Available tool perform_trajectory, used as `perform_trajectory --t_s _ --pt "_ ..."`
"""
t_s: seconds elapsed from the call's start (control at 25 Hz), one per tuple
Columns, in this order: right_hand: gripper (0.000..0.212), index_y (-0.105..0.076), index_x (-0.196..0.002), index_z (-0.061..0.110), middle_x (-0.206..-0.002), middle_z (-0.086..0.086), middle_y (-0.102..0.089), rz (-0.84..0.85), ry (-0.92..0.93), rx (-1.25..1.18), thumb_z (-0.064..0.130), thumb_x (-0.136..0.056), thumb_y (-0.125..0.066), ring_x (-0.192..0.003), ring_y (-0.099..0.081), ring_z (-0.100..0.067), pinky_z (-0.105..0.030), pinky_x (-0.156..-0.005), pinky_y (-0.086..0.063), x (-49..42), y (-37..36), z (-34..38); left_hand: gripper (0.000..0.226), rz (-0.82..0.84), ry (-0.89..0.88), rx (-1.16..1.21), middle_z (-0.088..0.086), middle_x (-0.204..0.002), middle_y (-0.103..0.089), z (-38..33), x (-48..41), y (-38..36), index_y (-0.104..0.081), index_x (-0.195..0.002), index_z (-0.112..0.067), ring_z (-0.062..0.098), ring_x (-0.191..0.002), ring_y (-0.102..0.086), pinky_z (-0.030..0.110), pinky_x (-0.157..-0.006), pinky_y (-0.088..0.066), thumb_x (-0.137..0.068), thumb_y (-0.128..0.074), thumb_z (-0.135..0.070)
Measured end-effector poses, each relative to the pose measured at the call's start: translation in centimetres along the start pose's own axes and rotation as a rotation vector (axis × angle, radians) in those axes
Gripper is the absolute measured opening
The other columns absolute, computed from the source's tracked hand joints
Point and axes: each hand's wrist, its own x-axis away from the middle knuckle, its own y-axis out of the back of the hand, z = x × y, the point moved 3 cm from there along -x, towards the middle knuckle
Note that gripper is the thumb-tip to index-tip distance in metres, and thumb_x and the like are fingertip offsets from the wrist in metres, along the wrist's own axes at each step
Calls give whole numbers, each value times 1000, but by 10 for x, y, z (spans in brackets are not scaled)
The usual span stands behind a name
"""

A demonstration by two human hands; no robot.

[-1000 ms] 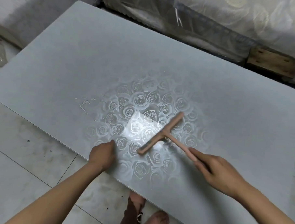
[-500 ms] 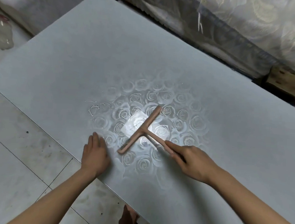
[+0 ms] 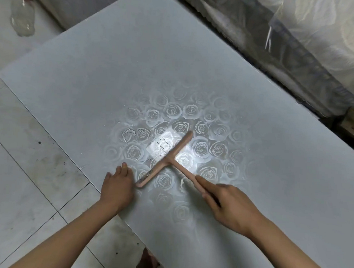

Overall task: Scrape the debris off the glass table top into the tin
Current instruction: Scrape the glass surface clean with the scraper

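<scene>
Scraper [image 3: 167, 157] has advanced toward flat left hand [image 3: 117, 185]; right hand [image 3: 229, 207] grips its handle. Risk: debris [image 3: 126, 134] pushed off glass table top [image 3: 93, 79], tin unseen

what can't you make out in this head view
Tin: nowhere in the head view, so its place is unknown.
Scraper handle end: hidden under the right hand that grips it.
Debris on the glass table top: flecks too small to identify.
Left hand palm: hidden by its own back.
</scene>
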Motion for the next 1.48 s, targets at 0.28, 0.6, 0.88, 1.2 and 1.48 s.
perform_trajectory --t_s 0.28,0.6,0.88,1.2,1.48 --pt "51 -15 -147 48 -93 6 -61 16 -180 -43 40 -99 -32 -86 -58 -18 -31 -74 -47 38 5 -7 57 -3 -56 1 13 -158 -9 8 1 -5 -22 -144 -5 24 -142 -23 38 -102 -33 -91 -37 -21" --pt "49 -15 -142 56 -80 8 -57 -154 -133 -144 44 -98 -31 -73 -54 -14 -30 -64 -46 58 -2 3 68 -44 3 187 14 -158 16 -8 24 -10 -5 -150 -5 28 -148 7 46 -118 -12 -89 -35 -5" --pt "47 -19 -144 50 -101 12 -61 -130 -268 -219 48 -98 -31 -90 -58 -11 -27 -77 -47 188 -63 -47 72 -2 -75 158 12 -159 15 -69 80 -39 -3 -151 -5 26 -148 7 44 -118 -5 -90 -39 -8" --pt "44 -18 -142 50 -111 14 -57 -98 -319 -197 43 -100 -29 -96 -56 -10 -25 -81 -45 358 -133 -103 70 4 -98 82 16 -159 4 -177 170 -93 -8 -149 -3 27 -148 -1 45 -118 -14 -90 -44 -13" --pt "44 -20 -124 73 -105 22 -59 -163 -443 -187 51 -93 -42 -93 -59 3 -12 -79 -45 512 -172 -154 62 78 -96 71 13 -157 -12 -226 209 -128 -26 -143 -7 25 -144 -17 40 -112 -26 -87 -48 -22"
